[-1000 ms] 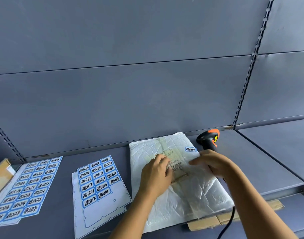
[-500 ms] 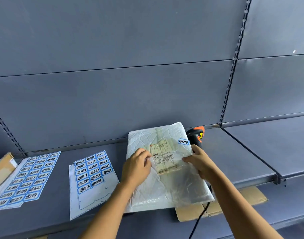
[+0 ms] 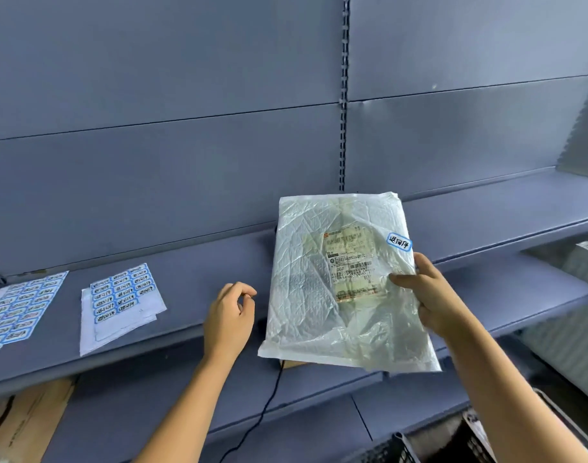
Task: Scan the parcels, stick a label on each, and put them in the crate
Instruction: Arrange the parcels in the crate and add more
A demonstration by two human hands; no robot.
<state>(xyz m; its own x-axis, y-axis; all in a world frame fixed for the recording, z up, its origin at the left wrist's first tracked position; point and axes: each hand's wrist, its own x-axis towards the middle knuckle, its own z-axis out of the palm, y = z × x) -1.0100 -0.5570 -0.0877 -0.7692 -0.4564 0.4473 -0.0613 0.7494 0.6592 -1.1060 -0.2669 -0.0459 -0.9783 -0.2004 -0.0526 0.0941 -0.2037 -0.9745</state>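
A flat white plastic parcel with a shipping slip and a small blue label near its top right corner is lifted off the blue shelf. My right hand grips its right edge, thumb on the top face. My left hand hovers to the parcel's left with loosely curled fingers, holding nothing. Two sheets of blue labels lie on the shelf: one in the middle left, another at the far left. A dark crate shows at the bottom right. The scanner is hidden behind the parcel.
A black cable hangs down from the shelf under the parcel. Cardboard sits on the lower shelf at the left. A grey ribbed object stands at the right edge. Shelf uprights run up the back wall.
My right hand has lifted the parcel off the shelf and toward the right. My left hand has let go of it. The view has swung right and down, bringing the crate into sight.
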